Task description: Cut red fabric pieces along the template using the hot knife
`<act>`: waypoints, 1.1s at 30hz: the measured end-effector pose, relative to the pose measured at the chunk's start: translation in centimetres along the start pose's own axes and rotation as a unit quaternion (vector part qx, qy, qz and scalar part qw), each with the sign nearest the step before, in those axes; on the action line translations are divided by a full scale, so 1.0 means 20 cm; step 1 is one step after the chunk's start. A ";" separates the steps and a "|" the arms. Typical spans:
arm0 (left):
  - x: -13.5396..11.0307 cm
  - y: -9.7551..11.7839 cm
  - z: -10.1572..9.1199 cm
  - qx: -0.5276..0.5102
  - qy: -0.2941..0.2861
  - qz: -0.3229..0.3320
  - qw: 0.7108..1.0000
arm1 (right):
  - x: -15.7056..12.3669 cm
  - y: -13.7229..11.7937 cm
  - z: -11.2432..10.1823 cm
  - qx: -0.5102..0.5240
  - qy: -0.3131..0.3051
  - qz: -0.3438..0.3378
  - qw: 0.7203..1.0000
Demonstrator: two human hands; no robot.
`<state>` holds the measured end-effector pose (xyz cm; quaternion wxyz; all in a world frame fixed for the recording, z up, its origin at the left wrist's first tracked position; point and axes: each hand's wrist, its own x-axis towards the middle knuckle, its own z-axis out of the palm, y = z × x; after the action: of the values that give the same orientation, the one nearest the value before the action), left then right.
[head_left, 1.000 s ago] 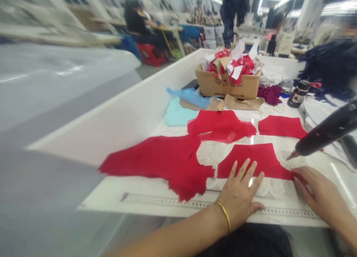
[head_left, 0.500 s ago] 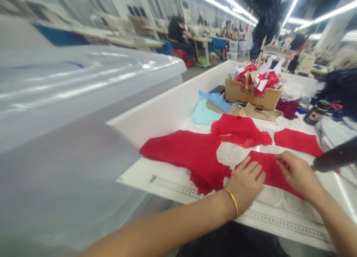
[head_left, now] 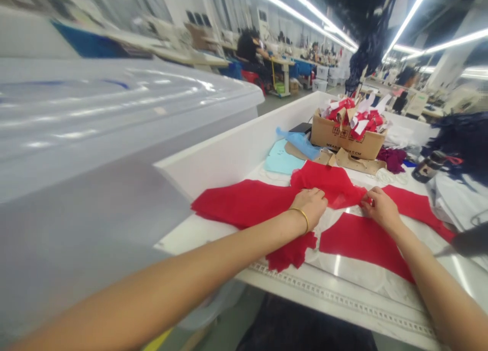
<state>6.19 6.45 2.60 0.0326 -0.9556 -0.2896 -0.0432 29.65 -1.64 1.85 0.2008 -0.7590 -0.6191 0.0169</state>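
At the near left edge of a crumpled red fabric piece [head_left: 330,181], my left hand [head_left: 311,206] has its fingers curled closed on the cloth. My right hand [head_left: 381,208] pinches the right corner of that same piece between thumb and fingers. Directly in front of me a flat red fabric panel [head_left: 360,242] lies untouched, partly under my right forearm. A larger stack of red fabric [head_left: 240,201] spreads to the left, with my left forearm passing over part of it. Another red panel [head_left: 414,203] rests beyond my right hand.
A ruler strip [head_left: 343,299] runs along the table's near edge. Farther back stand a cardboard box [head_left: 346,137] of scraps and a dark bottle [head_left: 429,167]. A dark tool [head_left: 473,239] lies at right. A white side wall [head_left: 229,148] borders the table's left.
Both hands have left the near red panel and moved away from me, the left one also leftward, to the crumpled red piece. Fingers now close on its edges.
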 end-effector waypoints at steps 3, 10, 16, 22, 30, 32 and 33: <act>0.00 -0.01 -0.01 0.003 -0.009 -0.011 1.000 | -0.03 0.02 -0.02 0.017 0.011 0.002 1.000; 0.00 -0.04 -0.04 0.015 -0.009 -0.042 0.999 | -0.08 0.08 -0.05 0.066 0.011 0.014 0.998; 0.01 -0.10 -0.03 0.025 -0.004 -0.048 0.999 | -0.05 0.01 -0.01 0.115 -0.009 0.014 0.993; 0.00 -0.17 -0.09 0.030 0.011 -0.063 0.997 | -0.10 -0.01 -0.09 0.217 -0.020 0.046 0.975; -0.08 0.06 -0.10 0.006 0.031 -0.004 0.999 | -0.37 -0.06 -0.23 0.384 -0.103 0.154 0.905; -0.08 0.14 -0.08 0.004 0.048 0.025 0.999 | -0.42 -0.06 -0.25 0.398 -0.096 0.172 0.896; -0.07 0.17 -0.07 0.007 0.063 0.042 0.997 | -0.44 -0.06 -0.25 0.406 -0.092 0.182 0.891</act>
<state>6.87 2.69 3.68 0.0594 -0.9621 -0.2468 -0.0994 27.93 -11.28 4.93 0.4273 -0.7057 -0.4250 0.3726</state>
